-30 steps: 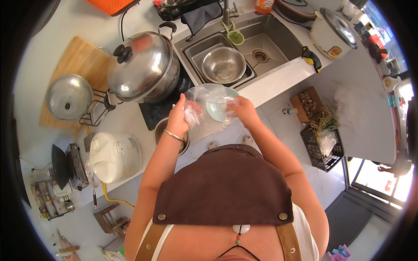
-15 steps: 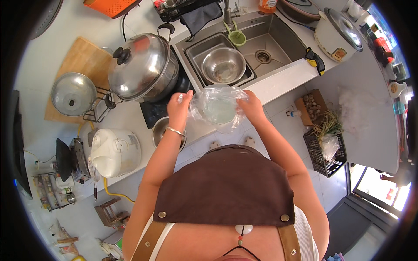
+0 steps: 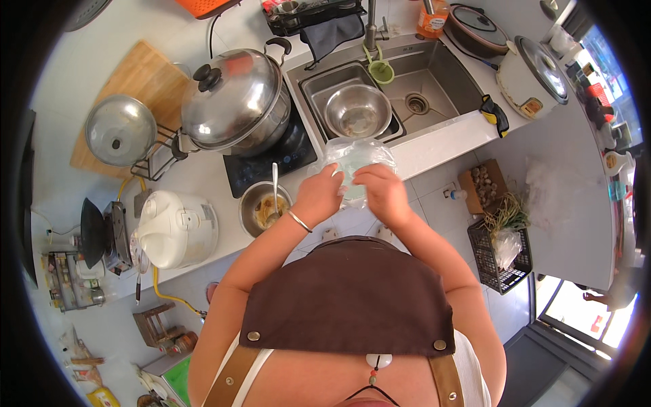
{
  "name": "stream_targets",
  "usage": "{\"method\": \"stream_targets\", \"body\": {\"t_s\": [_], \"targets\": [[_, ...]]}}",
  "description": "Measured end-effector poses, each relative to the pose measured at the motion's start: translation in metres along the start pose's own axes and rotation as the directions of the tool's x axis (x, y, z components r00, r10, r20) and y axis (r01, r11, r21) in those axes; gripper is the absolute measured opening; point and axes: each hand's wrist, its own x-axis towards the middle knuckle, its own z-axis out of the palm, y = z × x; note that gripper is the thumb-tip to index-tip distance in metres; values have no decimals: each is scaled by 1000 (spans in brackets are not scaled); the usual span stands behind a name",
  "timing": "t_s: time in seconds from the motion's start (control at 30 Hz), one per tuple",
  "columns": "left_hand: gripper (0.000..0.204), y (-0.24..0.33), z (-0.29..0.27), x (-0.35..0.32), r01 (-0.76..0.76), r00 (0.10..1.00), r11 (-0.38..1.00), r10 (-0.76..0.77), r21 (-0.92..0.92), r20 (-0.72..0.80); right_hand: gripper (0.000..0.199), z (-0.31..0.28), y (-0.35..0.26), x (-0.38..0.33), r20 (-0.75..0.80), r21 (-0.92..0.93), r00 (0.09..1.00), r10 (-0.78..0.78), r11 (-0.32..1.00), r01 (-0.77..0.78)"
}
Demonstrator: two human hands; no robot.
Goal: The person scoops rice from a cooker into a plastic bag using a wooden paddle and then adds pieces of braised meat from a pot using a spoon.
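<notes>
My left hand and my right hand both grip a clear plastic bag with something pale green inside it. I hold it at the counter's front edge, between the black induction hob and the sink. My fingers pinch the bag's near side, thumbs close together. Left of my left wrist stands a small steel bowl with brownish food and a spoon in it.
A big lidded steel pot sits on the hob. A steel mixing bowl lies in the sink basin. A white rice cooker, a pot lid on a wooden board, and a black crate on the floor are nearby.
My hands have drawn closer together on the bag, from its sides to its near edge. The bag has shifted slightly toward the sink.
</notes>
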Motion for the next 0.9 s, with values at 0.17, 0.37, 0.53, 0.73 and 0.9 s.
{"method": "stream_targets", "body": {"t_s": [0.17, 0.37, 0.53, 0.73, 0.9], "targets": [[41, -14, 2, 5, 7, 999, 1000, -7, -9, -36, 20, 63, 31, 8, 430, -412, 818, 382, 889, -198], [59, -24, -1, 21, 133, 990, 990, -135, 55, 34, 21, 83, 70, -3, 547, -522, 657, 519, 825, -217], [61, -38, 6, 24, 161, 986, 986, -163, 47, 45, 20, 55, 35, 14, 512, -484, 794, 327, 874, -48], [65, -41, 3, 26, 219, 970, 973, -225, 69, 94, 18, 42, 56, 3, 226, -361, 944, 239, 921, -147], [67, -51, 6, 33, 327, 926, 944, -308, -53, 219, 25, 16, 73, 26, 30, -158, 945, 325, 935, -316]]}}
